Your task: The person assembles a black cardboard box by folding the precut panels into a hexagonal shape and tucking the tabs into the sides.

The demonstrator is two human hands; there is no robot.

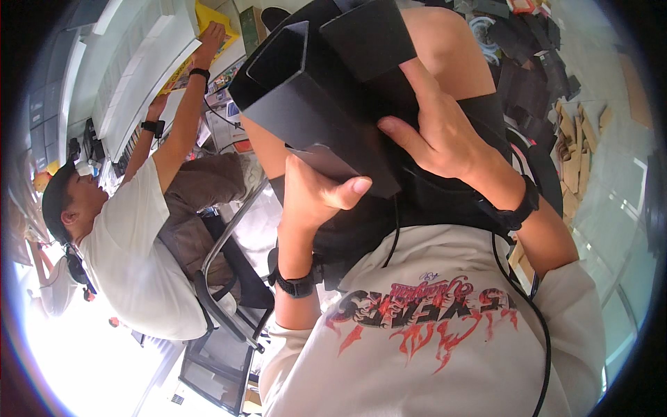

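Observation:
A black cardboard box (333,118), partly folded with one end open and flaps standing out, rests over my lap, tilted to the upper left. My left hand (313,191) grips its near lower end, the thumb lying along the edge and the other fingers hidden beneath. On the right side my right hand (445,135) holds a flap and side panel, its thumb on the black surface and its index finger reaching up behind the upper flap (369,40). Both wrists carry black bands.
At left a person (132,236) sits on a metal-framed chair (226,243), hands at a yellow printed item (219,31). Black flattened card pieces (531,76) pile up at the upper right, with brown cardboard strips (575,149) on the floor nearby. A black cable (545,333) runs down my shirt.

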